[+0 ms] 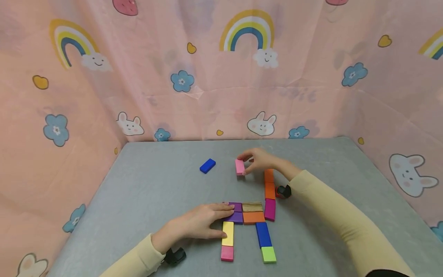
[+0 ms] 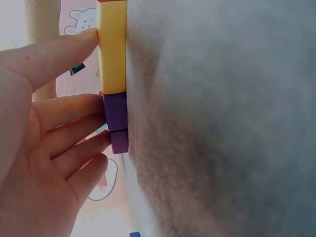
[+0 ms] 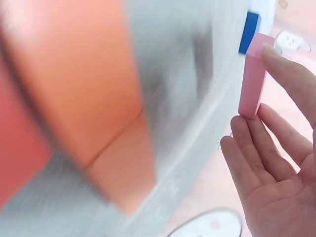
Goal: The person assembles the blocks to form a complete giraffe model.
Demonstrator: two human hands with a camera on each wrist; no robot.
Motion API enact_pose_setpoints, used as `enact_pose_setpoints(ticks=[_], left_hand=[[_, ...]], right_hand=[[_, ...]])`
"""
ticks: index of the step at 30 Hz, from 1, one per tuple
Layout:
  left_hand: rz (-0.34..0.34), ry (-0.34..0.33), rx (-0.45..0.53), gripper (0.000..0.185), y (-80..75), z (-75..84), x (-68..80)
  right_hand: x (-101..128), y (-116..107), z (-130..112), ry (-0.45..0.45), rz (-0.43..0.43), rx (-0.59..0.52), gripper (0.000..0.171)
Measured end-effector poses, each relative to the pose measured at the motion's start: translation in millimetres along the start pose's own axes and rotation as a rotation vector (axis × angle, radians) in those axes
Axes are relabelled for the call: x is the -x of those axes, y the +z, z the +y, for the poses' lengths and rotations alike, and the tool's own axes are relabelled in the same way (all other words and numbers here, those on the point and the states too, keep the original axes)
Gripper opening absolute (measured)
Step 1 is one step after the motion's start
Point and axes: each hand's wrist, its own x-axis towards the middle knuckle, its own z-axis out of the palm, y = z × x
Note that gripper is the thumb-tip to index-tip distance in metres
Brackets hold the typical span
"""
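My right hand point(image 1: 260, 159) pinches a light pink block point(image 1: 239, 167) between thumb and fingers, near the back of the table. In the right wrist view the pink block point(image 3: 253, 84) stands on end between thumb and fingertips. My left hand point(image 1: 199, 220) lies with its fingers extended over two purple blocks point(image 1: 236, 217). Its thumb touches the side of a yellow block point(image 1: 228, 231). In the left wrist view, fingertips rest along the edges of the yellow block point(image 2: 113, 49) and a purple block point(image 2: 116, 112).
A wood-grain block point(image 1: 252, 207) and an orange block point(image 1: 253, 218) adjoin the purple ones. Below are a pink-red block point(image 1: 227, 253), a blue block point(image 1: 263, 234) and a green block point(image 1: 268, 254). A magenta block point(image 1: 270, 210) and orange blocks point(image 1: 269, 190) run upward. A loose blue block point(image 1: 207, 166) lies back left.
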Motion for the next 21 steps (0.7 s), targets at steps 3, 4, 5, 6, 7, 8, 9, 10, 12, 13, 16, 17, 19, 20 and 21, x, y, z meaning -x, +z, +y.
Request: enact_pose_setpoints(ticks=[3,4,5,6,7,8,9,10,12,13,16,17,19,20,21], left_hand=[[0.006,0.002,0.000,0.064,-0.2,0.0,0.3],[0.007,0.003,0.001,0.064,-0.3,0.0,0.3],[0.009,0.002,0.001,0.064,-0.2,-0.1,0.3],[0.009,0.000,0.002,0.064,-0.3,0.0,0.3],[0.011,0.001,0.001,0.064,-0.3,-0.1,0.3],[0.012,0.001,0.000,0.064,-0.1,-0.2,0.4],[0.013,0.000,0.002,0.064,0.0,-0.2,0.4],[0.014,-0.001,0.001,0.064,0.1,-0.2,0.5],[0.016,-0.001,-0.005,0.064,0.2,0.2,0.9],[0.015,-0.003,-0.007,0.064,0.3,0.6,1.0],[0.014,-0.010,-0.013,0.064,0.2,1.4,1.4],[0.012,-0.012,-0.013,0.064,0.2,1.5,1.4],[0.009,-0.015,-0.012,0.064,0.5,1.8,1.3],[0.008,-0.016,-0.013,0.064,0.7,1.7,1.2],[0.007,-0.018,-0.013,0.064,0.8,2.0,1.0]], right_hand=[[11.6,-10.0,8.8,0.052,0.010,0.005,0.057],[15.3,-13.2,11.3,0.069,0.013,0.004,0.057],[18.9,-16.3,14.0,0.082,0.016,0.004,0.057],[22.4,-19.1,16.8,0.088,0.020,0.008,0.057],[25.5,-22.0,19.2,0.093,0.023,0.013,0.057],[28.4,-24.6,21.6,0.097,0.027,0.018,0.057],[30.7,-27.0,24.5,0.098,0.032,0.025,0.057],[32.8,-29.3,27.3,0.099,0.037,0.025,0.057],[36.3,-33.1,33.1,0.109,0.047,0.029,0.058],[37.5,-34.7,36.1,0.119,0.053,0.025,0.058],[41.6,-39.0,44.7,0.157,0.070,0.020,0.058],[43.0,-40.3,47.3,0.167,0.078,0.018,0.058],[46.0,-42.9,51.7,0.183,0.090,0.010,0.058],[47.3,-43.9,53.6,0.190,0.094,0.006,0.059],[48.5,-44.8,55.8,0.192,0.098,0.003,0.059]])
